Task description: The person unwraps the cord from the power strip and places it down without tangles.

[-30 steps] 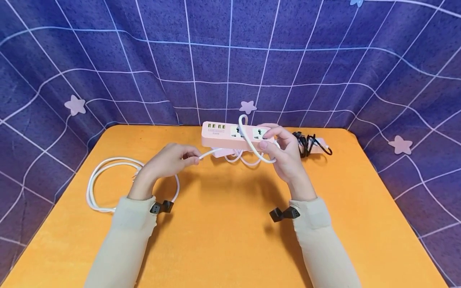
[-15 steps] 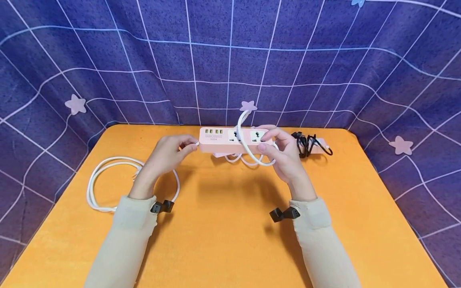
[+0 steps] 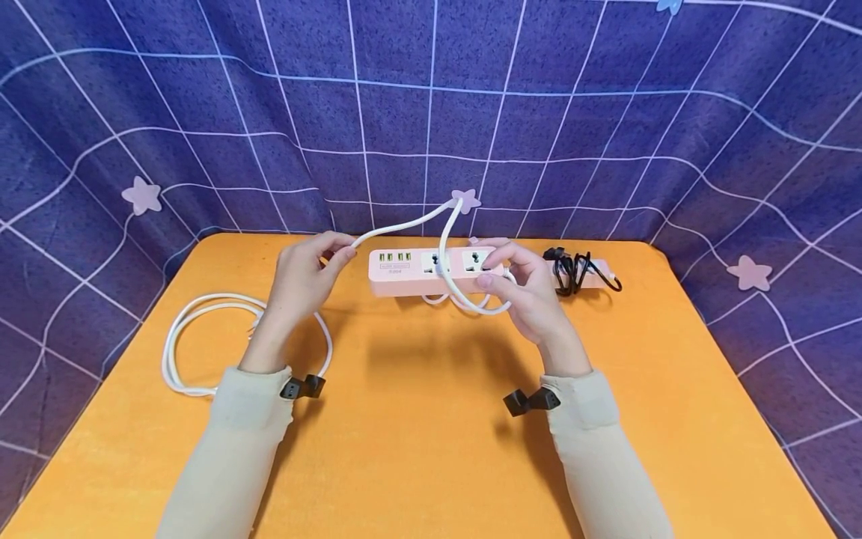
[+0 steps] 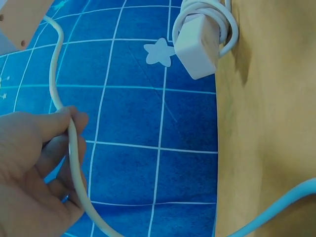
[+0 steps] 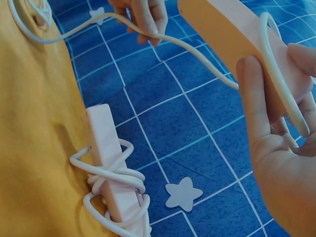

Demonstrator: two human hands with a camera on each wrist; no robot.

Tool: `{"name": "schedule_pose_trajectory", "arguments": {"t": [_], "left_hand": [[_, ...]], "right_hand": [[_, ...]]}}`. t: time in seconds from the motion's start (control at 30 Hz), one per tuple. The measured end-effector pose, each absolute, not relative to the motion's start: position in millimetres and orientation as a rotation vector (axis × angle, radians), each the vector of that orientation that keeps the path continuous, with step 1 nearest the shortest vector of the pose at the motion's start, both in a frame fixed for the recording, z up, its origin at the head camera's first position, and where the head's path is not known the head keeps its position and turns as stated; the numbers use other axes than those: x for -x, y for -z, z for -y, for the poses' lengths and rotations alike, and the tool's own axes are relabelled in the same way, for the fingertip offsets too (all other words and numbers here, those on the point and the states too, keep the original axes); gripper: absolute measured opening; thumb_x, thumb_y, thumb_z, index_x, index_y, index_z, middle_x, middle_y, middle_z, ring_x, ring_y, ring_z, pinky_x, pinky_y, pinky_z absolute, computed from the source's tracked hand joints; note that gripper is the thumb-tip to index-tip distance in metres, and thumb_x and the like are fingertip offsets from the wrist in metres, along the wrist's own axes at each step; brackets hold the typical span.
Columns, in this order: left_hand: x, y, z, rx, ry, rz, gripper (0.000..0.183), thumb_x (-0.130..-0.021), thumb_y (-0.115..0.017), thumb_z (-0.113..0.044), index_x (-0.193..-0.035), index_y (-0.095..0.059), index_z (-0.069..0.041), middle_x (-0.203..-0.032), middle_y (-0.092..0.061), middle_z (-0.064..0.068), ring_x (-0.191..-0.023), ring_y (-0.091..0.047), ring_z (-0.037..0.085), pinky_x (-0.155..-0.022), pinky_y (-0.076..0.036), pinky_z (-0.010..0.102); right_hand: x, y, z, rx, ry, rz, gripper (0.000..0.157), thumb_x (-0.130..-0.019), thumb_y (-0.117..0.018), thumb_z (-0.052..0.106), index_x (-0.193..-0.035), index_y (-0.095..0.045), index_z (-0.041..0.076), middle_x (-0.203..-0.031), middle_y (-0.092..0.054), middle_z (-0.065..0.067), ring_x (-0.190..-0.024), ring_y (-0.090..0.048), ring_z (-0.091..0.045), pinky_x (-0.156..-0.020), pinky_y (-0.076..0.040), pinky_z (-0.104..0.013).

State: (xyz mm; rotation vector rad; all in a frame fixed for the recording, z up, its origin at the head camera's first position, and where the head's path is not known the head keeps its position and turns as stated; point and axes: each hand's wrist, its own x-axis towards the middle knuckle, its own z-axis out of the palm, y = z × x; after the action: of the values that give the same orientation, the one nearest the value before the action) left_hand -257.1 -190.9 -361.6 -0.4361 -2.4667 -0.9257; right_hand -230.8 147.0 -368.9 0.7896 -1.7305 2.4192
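Note:
My right hand [image 3: 535, 292] holds a pink power strip [image 3: 404, 287] above the table, thumb on its front and fingers at the socket end. Its white cable [image 3: 404, 224] leaves that end, loops across the sockets and arches left behind the strip. My left hand [image 3: 303, 273] pinches this cable between thumb and fingertips, just left of the strip's USB end. The left wrist view shows the cable [image 4: 75, 163] passing through the pinch and hanging below. In the right wrist view, fingers of my right hand [image 5: 286, 173] support the strip [image 5: 222, 39], with a cable turn round it.
The cable's remaining length lies in a loose coil [image 3: 171, 352] on the orange table [image 3: 431, 449], at left. Another power strip [image 5: 101, 128], wrapped in white cord, lies at the back. A bundled black cord [image 3: 572, 273] sits at back right. A blue grid curtain [image 3: 431, 112] stands behind.
My left hand has risen, bringing the pinched cable from below the strip, past its left end, to above and behind it. The held strip has come slightly lower and left.

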Motion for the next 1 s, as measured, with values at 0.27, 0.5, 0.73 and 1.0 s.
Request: {"name": "schedule_pose_trajectory", "arguments": {"t": [0.27, 0.5, 0.73, 1.0], "left_hand": [[252.5, 353.4, 190.8, 0.394, 0.926, 2.35, 0.015, -0.105, -0.07, -0.02, -0.112, -0.079, -0.01, -0.092, -0.075, 0.005, -0.087, -0.067, 0.017, -0.072, -0.05, 0.03], [246.7, 342.6, 190.6, 0.392, 0.932, 2.247, 0.014, -0.104, -0.072, -0.02, -0.109, -0.08, -0.011, -0.09, -0.075, 0.006, -0.087, -0.066, 0.014, -0.069, -0.045, 0.017], [240.9, 334.0, 188.4, 0.402, 0.954, 2.183, 0.013, -0.103, -0.073, -0.02, -0.109, -0.082, -0.011, -0.089, -0.075, 0.005, -0.086, -0.062, 0.011, -0.069, -0.047, 0.018], [227.8, 320.8, 185.2, 0.416, 0.985, 2.131, 0.013, -0.102, -0.075, -0.019, -0.109, -0.083, -0.013, -0.088, -0.075, 0.003, -0.086, -0.06, 0.005, -0.071, -0.046, 0.013]], "right_hand": [[230.4, 368.3, -147.1, -0.789, -2.427, 1.766, 0.028, -0.085, -0.067, -0.01, -0.09, -0.073, 0.017, -0.13, -0.065, -0.008, -0.142, -0.047, -0.034, -0.096, -0.053, -0.031], [231.8, 369.0, -146.8, -0.793, -2.408, 1.789, 0.029, -0.086, -0.068, -0.012, -0.091, -0.073, 0.017, -0.134, -0.063, -0.014, -0.143, -0.046, -0.033, -0.096, -0.054, -0.033], [234.2, 372.2, -147.2, -0.771, -2.402, 1.789, 0.03, -0.087, -0.069, -0.013, -0.093, -0.073, 0.016, -0.136, -0.062, -0.019, -0.134, -0.054, -0.032, -0.095, -0.054, -0.031], [235.4, 373.8, -147.8, -0.721, -2.386, 1.789, 0.027, -0.088, -0.07, -0.01, -0.094, -0.074, 0.016, -0.129, -0.066, -0.008, -0.123, -0.059, -0.029, -0.091, -0.055, -0.03]]}}
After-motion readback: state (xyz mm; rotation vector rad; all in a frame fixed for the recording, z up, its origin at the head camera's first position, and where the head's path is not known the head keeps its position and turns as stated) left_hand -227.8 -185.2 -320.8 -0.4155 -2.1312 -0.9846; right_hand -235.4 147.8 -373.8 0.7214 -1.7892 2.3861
